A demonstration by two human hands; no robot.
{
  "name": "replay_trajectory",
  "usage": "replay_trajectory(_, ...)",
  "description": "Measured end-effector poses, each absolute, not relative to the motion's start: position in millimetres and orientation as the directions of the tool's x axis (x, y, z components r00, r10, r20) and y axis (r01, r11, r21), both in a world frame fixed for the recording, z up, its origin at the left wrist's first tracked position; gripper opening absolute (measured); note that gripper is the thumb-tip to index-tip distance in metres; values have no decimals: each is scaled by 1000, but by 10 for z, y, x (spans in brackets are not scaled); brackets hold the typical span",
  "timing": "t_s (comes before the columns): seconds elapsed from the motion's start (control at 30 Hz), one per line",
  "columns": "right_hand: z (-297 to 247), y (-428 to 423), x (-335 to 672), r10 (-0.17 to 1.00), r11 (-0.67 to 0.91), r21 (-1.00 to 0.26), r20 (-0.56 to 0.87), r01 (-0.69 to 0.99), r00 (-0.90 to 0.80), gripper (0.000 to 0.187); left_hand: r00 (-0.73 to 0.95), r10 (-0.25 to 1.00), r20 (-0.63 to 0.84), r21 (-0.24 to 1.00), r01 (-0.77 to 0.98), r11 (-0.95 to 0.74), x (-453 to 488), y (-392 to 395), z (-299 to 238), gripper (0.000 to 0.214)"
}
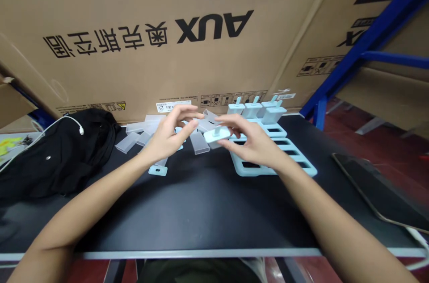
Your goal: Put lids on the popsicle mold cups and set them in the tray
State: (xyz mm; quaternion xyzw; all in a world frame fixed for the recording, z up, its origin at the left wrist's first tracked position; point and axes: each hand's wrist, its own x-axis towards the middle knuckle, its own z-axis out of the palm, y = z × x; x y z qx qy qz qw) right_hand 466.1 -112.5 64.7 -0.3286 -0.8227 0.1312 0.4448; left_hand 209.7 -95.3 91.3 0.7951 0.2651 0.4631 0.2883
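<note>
My right hand (253,139) grips a popsicle mold (217,135) with a light blue lid, held tilted above the table between thumb and fingers. My left hand (174,133) hovers just left of it, fingers apart, with nothing seen in it. Below and behind the left hand lie several clear plastic mold sleeves (200,143) and a few light blue lids, one flat lid (157,170) nearest me. Right of the mold stands a light blue slotted rack (295,154), partly hidden by my right hand. Several lidded molds (252,110) stand upright in its far end.
A black cloth bag (77,149) and a white cable (81,130) lie at the left. A phone (378,187) rests at the table's right edge. Large cardboard boxes (140,77) wall off the back, with a blue metal frame (365,57) at the right.
</note>
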Motion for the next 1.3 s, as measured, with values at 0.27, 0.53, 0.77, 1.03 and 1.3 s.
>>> replay_trajectory(0.27, 424, -562, 5604, 711, 439, -348, 698, 828, -84, 27, 747, 566, 349, 453, 394, -800, 2334, -1154, 324, 14)
replay_trajectory(0.53, 138, -296, 5944, 756, 341, -268, 648, 901, -93, 27, 862, 472, 182, 323, 402, -857, 2383, -1271, 56, 17)
replay_trajectory(0.77, 138, -271, 6040, 749, 367, -193, 641, 910, -167, 27, 882, 431, 190, 253, 381, -890, 2371, -1259, -5, 20)
replay_trajectory(1.03, 156, -318, 6094, 769, 304, -95, 612, 948, -185, 33, 887, 429, 169, 225, 389, -893, 2371, -1259, -2, 20)
replay_trajectory(1.3, 145, -325, 6132, 732, 350, -145, 659, 925, -173, 21, 891, 425, 162, 223, 386, -895, 2373, -1261, -11, 20)
